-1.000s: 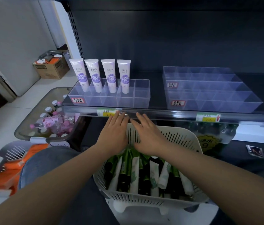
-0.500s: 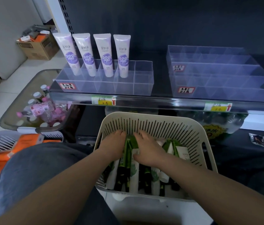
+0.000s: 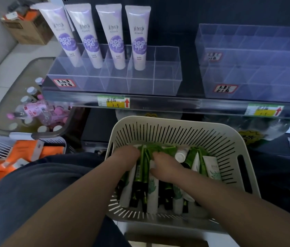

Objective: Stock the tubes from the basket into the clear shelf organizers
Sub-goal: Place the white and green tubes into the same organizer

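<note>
**Head view.** Both of our hands are down in the slotted basket [image 3: 176,123], which sits just below the shelf edge. The left hand [image 3: 126,158] digs in at the left of the pile. Its fingers bend downward among the green and white tubes [image 3: 152,189], with the tips hidden. The right hand [image 3: 166,167] lies just beside it, its fingers curled over the green crimped ends. We cannot tell whether either hand has closed on 1 tube.

The tubes lie flat and packed side by side. Their long axes run from our side of the basket toward the shelf. Most show a crimped end at the far side, but 1 white cap [image 3: 180,155] also points that way, so the directions are mixed.

Up on the shelf, 4 purple tubes [image 3: 137,38] stand cap down, leaning a little to the left, in 4 of the 5 rear compartments of the left organizer [image 3: 167,75]. The right organizer [image 3: 256,77] stands apart from it, further right.

To do this pick well, we would single out 1 tube per hand and grip it mid-body. We would lift it clear of its neighbours, then turn it upright, cap down, before it reaches a compartment. Pulling by the crimp risks dragging other tubes along.
</note>
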Tool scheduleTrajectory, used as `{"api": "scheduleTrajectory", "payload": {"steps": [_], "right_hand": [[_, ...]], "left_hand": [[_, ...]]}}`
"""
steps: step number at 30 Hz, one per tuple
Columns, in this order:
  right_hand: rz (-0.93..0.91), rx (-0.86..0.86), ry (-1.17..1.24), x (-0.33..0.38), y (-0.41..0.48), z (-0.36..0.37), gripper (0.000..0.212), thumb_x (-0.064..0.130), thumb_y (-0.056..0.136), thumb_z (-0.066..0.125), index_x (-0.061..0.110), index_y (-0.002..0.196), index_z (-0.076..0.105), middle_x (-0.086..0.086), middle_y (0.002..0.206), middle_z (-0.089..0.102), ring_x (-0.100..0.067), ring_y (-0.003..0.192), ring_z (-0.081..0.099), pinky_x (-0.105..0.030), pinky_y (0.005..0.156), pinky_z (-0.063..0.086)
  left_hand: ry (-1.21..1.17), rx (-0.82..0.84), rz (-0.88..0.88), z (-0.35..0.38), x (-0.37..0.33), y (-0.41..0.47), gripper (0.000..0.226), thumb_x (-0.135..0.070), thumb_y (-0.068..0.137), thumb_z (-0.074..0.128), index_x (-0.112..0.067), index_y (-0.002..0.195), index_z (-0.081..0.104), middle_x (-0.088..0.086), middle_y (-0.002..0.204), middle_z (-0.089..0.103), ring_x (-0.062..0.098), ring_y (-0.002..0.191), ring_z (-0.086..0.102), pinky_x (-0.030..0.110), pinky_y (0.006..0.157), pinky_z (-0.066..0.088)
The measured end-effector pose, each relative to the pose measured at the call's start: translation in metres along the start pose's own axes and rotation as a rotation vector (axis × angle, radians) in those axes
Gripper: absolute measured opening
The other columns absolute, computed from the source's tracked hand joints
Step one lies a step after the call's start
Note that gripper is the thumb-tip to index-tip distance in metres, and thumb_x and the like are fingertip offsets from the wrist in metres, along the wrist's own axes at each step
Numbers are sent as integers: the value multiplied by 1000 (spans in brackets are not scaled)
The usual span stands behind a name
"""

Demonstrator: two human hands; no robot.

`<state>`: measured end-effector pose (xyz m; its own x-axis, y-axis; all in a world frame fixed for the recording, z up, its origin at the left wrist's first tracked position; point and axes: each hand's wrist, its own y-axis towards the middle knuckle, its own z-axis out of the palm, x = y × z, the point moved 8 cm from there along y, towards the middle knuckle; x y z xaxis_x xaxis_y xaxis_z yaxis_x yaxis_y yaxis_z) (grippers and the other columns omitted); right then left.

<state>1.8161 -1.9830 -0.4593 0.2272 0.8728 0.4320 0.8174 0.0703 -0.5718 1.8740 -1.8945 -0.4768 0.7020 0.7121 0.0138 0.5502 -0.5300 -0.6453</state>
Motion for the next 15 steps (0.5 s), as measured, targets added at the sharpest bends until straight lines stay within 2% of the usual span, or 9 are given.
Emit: {"api": "scheduleTrajectory", "payload": {"steps": [2,3,5,9,11,13,15], "right_hand": [[-4,18,19,1,2,0,5,8,93,50,7,91,55,-13,106,58,-21,97,55,-22,59,33],[5,16,24,-1,4,1,14,8,94,49,3,105,56,-14,114,57,-23,104,55,-21,63,33],[22,16,48,-2,7,1,21,8,94,48,3,115,52,-15,118,55,-24,107,55,-22,69,37],[98,60,108,-8,12,4,16,11,91,54,5,105,57,-15,112,59,-25,101,58,-27,71,45],[119,74,131,-10,12,3,14,12,89,57,3,99,62,-14,104,62,-23,94,59,-26,63,41],[126,79,144,-10,11,1,7,11,88,58,6,86,63,-11,88,59,-20,84,55,-24,53,34],[137,74,167,-10,8,-1,20,9,87,58,9,67,53,-5,73,52,-20,80,53,-23,49,31]], "left_hand": [[36,19,22,0,-2,3,32,-1,89,49,-8,118,59,15,121,58,31,107,58,40,89,51],[52,26,33,-1,-3,3,32,-1,88,50,-8,119,59,15,122,58,32,108,58,39,89,51],[69,33,53,-4,-4,3,33,-1,87,50,-7,119,59,14,122,57,32,108,57,39,88,50],[22,54,83,-10,-6,0,27,-4,86,54,-8,112,61,11,116,60,28,103,58,34,81,49],[-13,71,98,-15,-8,-4,21,-9,85,60,-9,106,60,8,113,61,25,102,58,32,78,46],[-52,85,119,-22,-10,-11,22,-14,84,63,-10,105,58,6,112,59,24,103,56,30,78,43],[-85,100,130,-24,-11,-17,24,-17,84,65,-11,106,57,6,112,58,23,103,54,28,77,40]]}}
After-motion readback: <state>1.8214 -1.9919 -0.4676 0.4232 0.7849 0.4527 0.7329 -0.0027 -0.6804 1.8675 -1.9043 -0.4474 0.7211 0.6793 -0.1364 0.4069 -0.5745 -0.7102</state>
